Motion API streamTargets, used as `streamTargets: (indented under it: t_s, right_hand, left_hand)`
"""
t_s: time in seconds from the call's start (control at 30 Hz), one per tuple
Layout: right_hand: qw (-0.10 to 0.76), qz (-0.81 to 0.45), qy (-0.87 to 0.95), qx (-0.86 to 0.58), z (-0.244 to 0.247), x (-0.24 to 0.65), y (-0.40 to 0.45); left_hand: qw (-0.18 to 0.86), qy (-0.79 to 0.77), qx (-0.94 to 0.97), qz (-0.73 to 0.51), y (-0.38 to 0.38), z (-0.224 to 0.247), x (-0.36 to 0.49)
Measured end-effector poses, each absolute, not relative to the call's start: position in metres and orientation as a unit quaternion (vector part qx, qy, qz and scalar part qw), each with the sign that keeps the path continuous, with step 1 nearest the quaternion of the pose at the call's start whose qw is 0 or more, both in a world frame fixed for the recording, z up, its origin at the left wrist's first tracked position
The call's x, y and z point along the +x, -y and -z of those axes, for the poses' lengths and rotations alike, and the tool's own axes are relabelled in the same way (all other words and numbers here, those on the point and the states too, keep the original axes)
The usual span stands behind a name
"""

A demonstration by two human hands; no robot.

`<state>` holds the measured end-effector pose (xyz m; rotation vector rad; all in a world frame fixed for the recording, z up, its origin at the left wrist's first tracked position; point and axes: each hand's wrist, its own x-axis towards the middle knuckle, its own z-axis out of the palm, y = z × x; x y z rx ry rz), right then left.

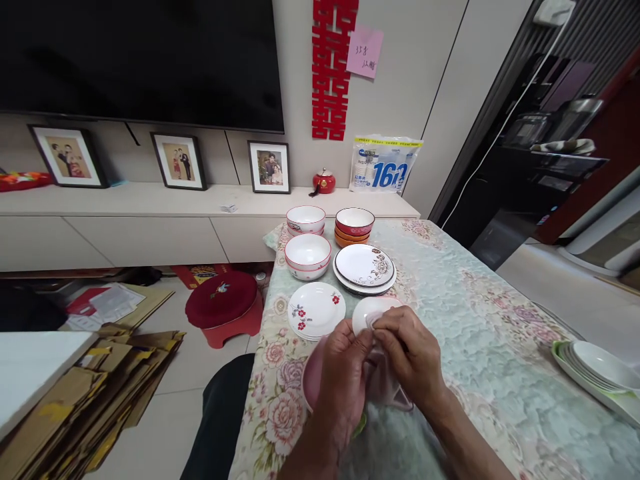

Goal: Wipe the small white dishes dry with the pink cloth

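My left hand (345, 370) and my right hand (413, 357) meet in front of me, fingers bent and pinched close together. Between them is a thin, pale pinkish cloth (383, 383) that hangs below the fingers. A small white dish (373, 308) shows just behind the fingertips; whether they also grip its edge I cannot tell. Under my left wrist sits a pink bowl (313, 377), partly covered by the hand. Just beyond are flower-patterned white plates (317, 310) in a stack and larger dark-rimmed plates (363, 265).
White bowls (307, 252), more white bowls (306, 217) and red and orange bowls (354, 223) stand farther back on the flowered tablecloth (495, 353). At right, white dishes (600, 367) rest on a green-edged platter. A red stool (225, 307) and flattened cardboard (110, 393) lie left.
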<state>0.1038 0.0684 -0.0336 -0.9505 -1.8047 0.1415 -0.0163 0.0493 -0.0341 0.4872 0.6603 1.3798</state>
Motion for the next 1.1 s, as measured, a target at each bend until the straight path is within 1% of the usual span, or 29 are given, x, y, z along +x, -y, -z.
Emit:
streamTargets:
  t_s: [0.1, 0.17, 0.33, 0.43, 0.53, 0.63, 0.73, 0.8, 0.9, 0.97, 1.1]
  right_hand:
    - [0.523, -0.007, 0.741, -0.421, 0.033, 0.110, -0.071]
    - [0.522, 0.000, 0.731, -0.440, 0.033, 0.112, -0.072]
    - [0.489, -0.030, 0.764, -0.419, 0.035, 0.105, -0.068]
    - [0.500, -0.018, 0.766, -0.403, 0.033, 0.107, -0.068]
    - [0.523, -0.001, 0.738, -0.427, 0.031, 0.112, -0.072]
    - [0.515, -0.022, 0.734, -0.442, 0.033, 0.111, -0.073]
    - [0.503, -0.048, 0.755, -0.418, 0.035, 0.104, -0.068]
    - [0.512, -0.040, 0.759, -0.401, 0.034, 0.102, -0.065]
    - [0.533, -0.019, 0.749, -0.392, 0.031, 0.108, -0.064]
    - [0.539, -0.040, 0.734, -0.412, 0.030, 0.114, -0.068]
    - [0.554, -0.168, 0.650, -0.493, 0.036, 0.127, -0.078]
  left_hand:
    - [0.672, -0.341, 0.256, -0.605, -0.047, 0.040, -0.014]
    - [0.663, -0.348, 0.253, -0.612, -0.047, 0.041, -0.013]
    - [0.655, -0.318, 0.216, -0.651, -0.049, 0.042, -0.013]
    - [0.659, -0.337, 0.238, -0.628, -0.047, 0.046, -0.010]
    - [0.655, -0.359, 0.261, -0.611, -0.045, 0.048, -0.009]
    - [0.645, -0.343, 0.244, -0.638, -0.047, 0.043, -0.011]
    - [0.650, -0.320, 0.224, -0.652, -0.049, 0.040, -0.013]
    - [0.658, -0.322, 0.239, -0.638, -0.049, 0.040, -0.014]
    - [0.640, -0.367, 0.331, -0.588, -0.045, 0.041, -0.014]
    - [0.597, -0.420, 0.409, -0.548, -0.042, 0.040, -0.015]
    - [0.506, -0.488, 0.509, -0.497, -0.039, 0.031, -0.020]
